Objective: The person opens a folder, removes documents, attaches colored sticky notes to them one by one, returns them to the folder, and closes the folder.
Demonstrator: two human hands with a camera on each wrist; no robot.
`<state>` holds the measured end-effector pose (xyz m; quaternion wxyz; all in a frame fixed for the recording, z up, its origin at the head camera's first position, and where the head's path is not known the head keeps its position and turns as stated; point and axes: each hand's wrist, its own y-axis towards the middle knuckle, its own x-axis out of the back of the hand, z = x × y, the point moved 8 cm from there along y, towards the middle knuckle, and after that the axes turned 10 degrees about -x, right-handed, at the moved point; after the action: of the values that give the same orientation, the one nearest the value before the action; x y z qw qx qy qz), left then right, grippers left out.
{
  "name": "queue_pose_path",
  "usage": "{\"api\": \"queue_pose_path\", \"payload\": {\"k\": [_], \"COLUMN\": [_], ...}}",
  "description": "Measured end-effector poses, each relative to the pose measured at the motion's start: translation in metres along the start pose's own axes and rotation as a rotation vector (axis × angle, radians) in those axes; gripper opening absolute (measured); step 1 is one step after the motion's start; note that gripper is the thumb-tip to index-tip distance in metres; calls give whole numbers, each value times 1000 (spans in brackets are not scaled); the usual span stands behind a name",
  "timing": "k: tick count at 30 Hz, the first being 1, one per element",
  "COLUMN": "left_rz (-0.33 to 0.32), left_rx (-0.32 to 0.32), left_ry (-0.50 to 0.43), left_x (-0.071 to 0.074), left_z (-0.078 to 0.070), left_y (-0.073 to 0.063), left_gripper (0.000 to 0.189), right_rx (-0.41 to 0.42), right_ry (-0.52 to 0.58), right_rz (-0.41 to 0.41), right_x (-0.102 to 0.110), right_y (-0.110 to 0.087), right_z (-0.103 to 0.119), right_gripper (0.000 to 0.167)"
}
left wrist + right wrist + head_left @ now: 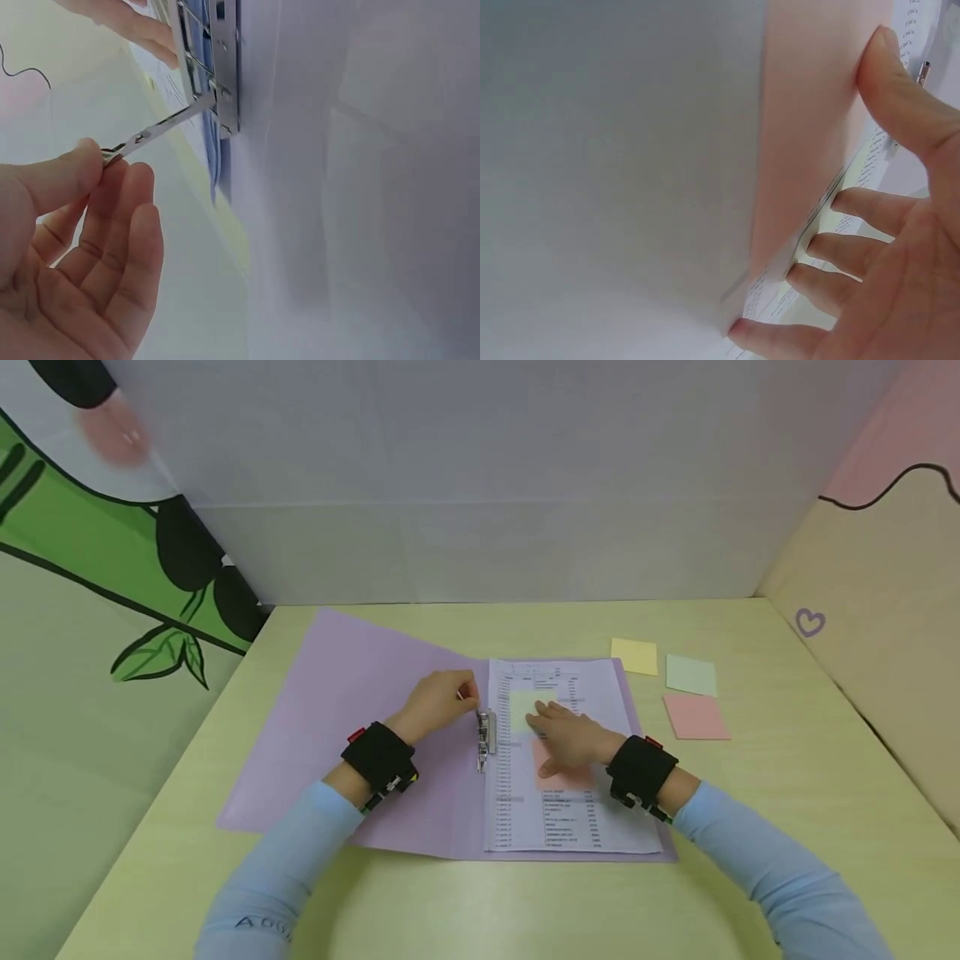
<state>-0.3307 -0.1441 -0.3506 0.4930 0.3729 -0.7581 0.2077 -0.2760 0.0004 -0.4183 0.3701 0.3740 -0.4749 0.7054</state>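
A purple folder point(352, 685) lies spread out, with printed sheets point(570, 822) stacked on its right side. Along the spine sits a metal clip point(491, 732). Thumb and forefinger of my left hand point(435, 702) pinch the end of the clip's metal lever point(161, 127), which stands raised in the left wrist view; the other fingers curl loosely. My right hand point(572, 739) presses on the sheets with its fingers spread. Under and around it are a pale yellow-green sticky note point(522, 703) and a pink sticky note point(567, 779), both partly covered by the hand.
To the right of the folder, on the light wooden table point(787, 760), lie a yellow note point(634, 657), a pale green note point(691, 675) and another pink note point(696, 717). A grey panel point(480, 552) closes off the back, with side walls left and right.
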Motion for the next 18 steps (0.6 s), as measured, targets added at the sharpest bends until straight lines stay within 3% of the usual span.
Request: {"api": "queue_pose_path", "payload": {"k": [12, 18], "left_rz": [35, 65], "left_rx": [-59, -63], "left_ry": [15, 54], "left_x": [-15, -19], "left_z": [-16, -20], "left_y": [-23, -28], "left_gripper": [13, 14], "right_rx": [46, 45], "right_ry": [11, 16], "right_rz": [-32, -27], "right_x": [0, -2], "right_y": [-3, -1], "right_z": [1, -1], "right_gripper": [88, 88]}}
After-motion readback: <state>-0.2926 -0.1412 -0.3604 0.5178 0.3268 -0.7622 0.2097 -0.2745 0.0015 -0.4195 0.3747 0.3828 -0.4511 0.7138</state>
